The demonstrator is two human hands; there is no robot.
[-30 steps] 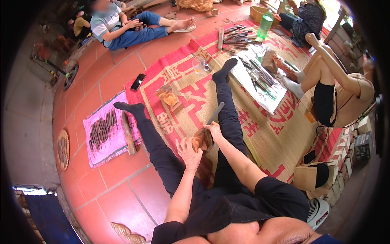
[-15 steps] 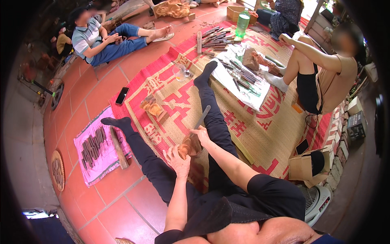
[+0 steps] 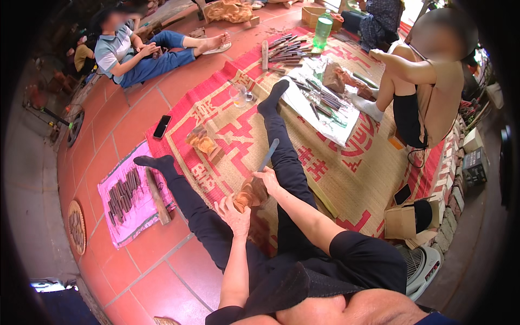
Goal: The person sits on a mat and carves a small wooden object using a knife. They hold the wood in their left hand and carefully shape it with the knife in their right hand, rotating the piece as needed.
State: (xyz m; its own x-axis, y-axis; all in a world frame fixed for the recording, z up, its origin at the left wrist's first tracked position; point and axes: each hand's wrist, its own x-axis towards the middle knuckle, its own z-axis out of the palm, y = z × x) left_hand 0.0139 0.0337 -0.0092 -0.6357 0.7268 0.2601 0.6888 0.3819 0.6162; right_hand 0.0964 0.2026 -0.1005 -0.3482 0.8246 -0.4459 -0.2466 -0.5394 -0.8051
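Between my outstretched legs is a carved brown wooden piece (image 3: 246,199). My left hand (image 3: 234,216) is closed round its near left side. In my right hand (image 3: 267,180), at the far right side of the carving, is a flat grey file (image 3: 267,155), its blade angled up and away over my right leg. The file's lower end is hidden by my fingers and the wood. Another carved wooden piece (image 3: 203,143) lies on the patterned mat (image 3: 346,179), beyond my left shin.
On a pink cloth (image 3: 116,230) at left lie several chisels (image 3: 124,192) and a wooden mallet (image 3: 157,197). A phone (image 3: 162,127), a clear cup (image 3: 238,97) and a green bottle (image 3: 323,31) stand farther off. More tools (image 3: 325,103) lie before a seated person (image 3: 433,92) at right.
My left hand and the carving have shifted slightly left, and the file tilts a little differently. The person at right has leaned toward the mat.
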